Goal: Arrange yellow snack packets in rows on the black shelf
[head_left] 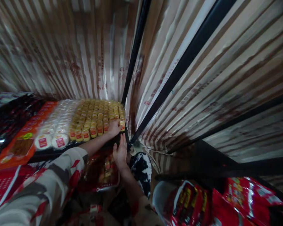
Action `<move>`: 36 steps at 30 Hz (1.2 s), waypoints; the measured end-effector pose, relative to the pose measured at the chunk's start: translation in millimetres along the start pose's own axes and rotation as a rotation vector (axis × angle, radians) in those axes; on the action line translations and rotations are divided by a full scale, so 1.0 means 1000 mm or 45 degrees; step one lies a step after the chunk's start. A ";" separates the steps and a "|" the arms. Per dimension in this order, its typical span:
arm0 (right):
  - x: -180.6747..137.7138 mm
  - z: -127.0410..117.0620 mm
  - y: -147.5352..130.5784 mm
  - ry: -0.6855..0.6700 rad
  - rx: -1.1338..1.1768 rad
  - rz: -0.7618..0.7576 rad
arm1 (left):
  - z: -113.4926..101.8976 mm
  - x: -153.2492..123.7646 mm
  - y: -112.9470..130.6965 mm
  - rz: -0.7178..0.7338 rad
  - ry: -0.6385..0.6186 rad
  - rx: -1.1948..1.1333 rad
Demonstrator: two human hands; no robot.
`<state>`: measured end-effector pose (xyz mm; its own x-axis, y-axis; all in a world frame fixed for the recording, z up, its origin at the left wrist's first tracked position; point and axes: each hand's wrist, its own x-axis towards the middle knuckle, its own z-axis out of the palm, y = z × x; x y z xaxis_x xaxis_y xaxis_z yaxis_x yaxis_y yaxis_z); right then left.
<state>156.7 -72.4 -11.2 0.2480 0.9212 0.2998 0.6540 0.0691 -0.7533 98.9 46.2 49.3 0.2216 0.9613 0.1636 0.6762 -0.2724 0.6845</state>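
Rows of small yellow-wrapped snack packs [91, 121] with red labels stand close together at the right end of a dark shelf. My left hand [114, 127] is at the front right corner of these rows, its fingers curled against a yellow snack pack [122, 125]. Just below it, by the shelf's front edge, is my right hand [120, 154], with fingers stretched out, thumb apart and nothing in it. Under my forearms sits a red basket [119, 180] with several yellow packs inside, partly in shadow.
Left of the yellow rows lie clear-wrapped round white packs [60, 140], orange bags [23, 142] and dark shiny packs [11, 117]. Black posts [172, 84] rise before striped plastic sheeting [89, 53]. Red snack bags [240, 194] lie at the lower right.
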 end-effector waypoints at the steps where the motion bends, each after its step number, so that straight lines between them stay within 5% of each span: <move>1: 0.002 -0.001 0.001 0.010 0.000 0.005 | 0.002 0.003 0.003 0.012 -0.012 0.048; 18: 0.053 0.018 0.027 0.060 -0.032 -0.019 | 0.021 0.028 0.008 0.007 -0.151 0.332; 36: 0.059 0.025 0.037 0.044 -0.116 -0.032 | 0.026 0.023 0.008 -0.049 -0.139 0.424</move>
<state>177.8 -5.8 -36.4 0.2542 0.9057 0.3393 0.7222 0.0556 -0.6895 127.6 65.1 40.6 0.2532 0.9660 0.0526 0.8737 -0.2516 0.4162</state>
